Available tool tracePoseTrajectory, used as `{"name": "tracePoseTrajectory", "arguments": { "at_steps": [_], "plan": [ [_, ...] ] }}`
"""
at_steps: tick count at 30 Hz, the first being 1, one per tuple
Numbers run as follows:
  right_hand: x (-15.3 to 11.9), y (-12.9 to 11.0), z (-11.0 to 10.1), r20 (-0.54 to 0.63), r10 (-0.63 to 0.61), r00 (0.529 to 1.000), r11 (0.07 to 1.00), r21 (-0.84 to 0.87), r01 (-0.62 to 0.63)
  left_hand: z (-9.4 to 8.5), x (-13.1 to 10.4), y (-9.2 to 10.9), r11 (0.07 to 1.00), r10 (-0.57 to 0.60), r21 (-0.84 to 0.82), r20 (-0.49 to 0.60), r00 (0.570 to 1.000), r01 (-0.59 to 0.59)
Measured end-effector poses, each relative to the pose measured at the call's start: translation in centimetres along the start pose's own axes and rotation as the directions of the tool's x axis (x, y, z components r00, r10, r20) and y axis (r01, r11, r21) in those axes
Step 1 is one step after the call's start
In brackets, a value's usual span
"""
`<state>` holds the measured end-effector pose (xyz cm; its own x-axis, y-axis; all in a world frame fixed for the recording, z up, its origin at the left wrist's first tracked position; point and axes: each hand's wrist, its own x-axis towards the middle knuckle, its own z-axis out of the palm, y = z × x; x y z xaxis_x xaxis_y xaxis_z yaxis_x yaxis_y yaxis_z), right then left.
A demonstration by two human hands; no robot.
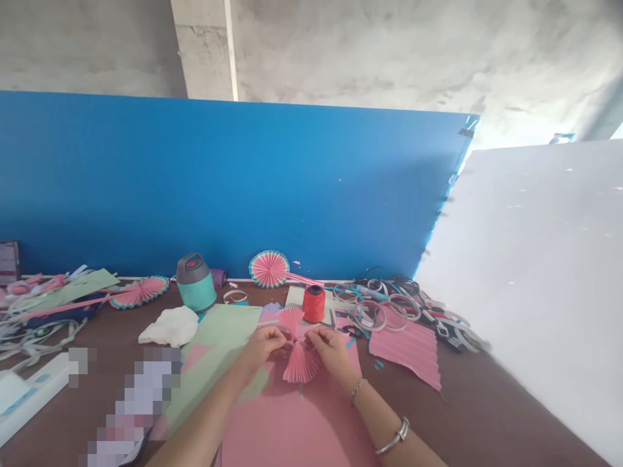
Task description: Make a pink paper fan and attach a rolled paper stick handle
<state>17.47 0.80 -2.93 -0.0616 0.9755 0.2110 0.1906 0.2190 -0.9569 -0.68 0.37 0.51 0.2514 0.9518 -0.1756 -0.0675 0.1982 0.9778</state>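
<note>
A pleated pink paper piece (300,364), pinched narrow at its middle and fanned out at both ends, stands between my hands over pink sheets (292,428). My left hand (267,344) closes its fingertips at the left side of the narrow middle. On the right side of that middle, my right hand (327,344) is pinched in the same way. Any thread between the fingers is too small to make out. Just behind the pleated paper stands a spool of red thread (314,305). Pale green sheets (228,331) lie under and beside my left forearm.
Finished round paper fans (269,269) lie at the back and left (141,292). A teal container (195,285) and white tissue (170,326) sit left. Rolled strips (370,316), cables and a creased pink sheet (409,350) are on the right. A blue panel (243,181) stands behind.
</note>
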Motion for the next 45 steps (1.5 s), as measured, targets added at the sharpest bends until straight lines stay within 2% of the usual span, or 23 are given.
{"name": "tracePoseTrajectory", "arguments": {
  "at_steps": [9,14,20,24,32,40,45],
  "plan": [
    [0.1,0.1,-0.1,-0.018,-0.005,1.0,0.999,-0.037,0.004,0.0,0.3,-0.1,0.99,0.022,0.138,0.011,1.0,-0.023],
    [-0.1,-0.3,-0.1,0.002,-0.029,1.0,0.997,-0.077,0.029,0.1,0.3,-0.3,0.969,0.031,0.248,-0.02,0.999,-0.025],
    [-1.0,-1.1,0.5,0.162,-0.151,0.975,0.943,-0.272,0.191,0.6,0.3,-0.6,0.94,0.054,0.34,-0.032,0.998,-0.04],
    [-1.4,-1.2,1.0,0.231,-0.185,0.955,0.906,-0.337,0.257,0.7,0.3,-0.9,0.939,0.025,0.345,-0.04,0.999,-0.009],
    [-1.2,-1.0,1.4,0.28,-0.217,0.935,0.9,-0.314,0.303,0.7,0.2,-0.9,0.948,-0.005,0.316,-0.06,0.998,0.024],
    [-1.4,-1.1,1.2,0.271,-0.184,0.945,0.904,-0.332,0.271,0.6,0.4,-1.0,0.965,-0.038,0.256,-0.072,0.997,0.055],
    [-1.3,-1.1,1.2,0.258,-0.151,0.954,0.928,-0.294,0.227,0.4,0.4,-1.0,0.953,-0.062,0.292,-0.07,0.996,0.08]
  ]
}}
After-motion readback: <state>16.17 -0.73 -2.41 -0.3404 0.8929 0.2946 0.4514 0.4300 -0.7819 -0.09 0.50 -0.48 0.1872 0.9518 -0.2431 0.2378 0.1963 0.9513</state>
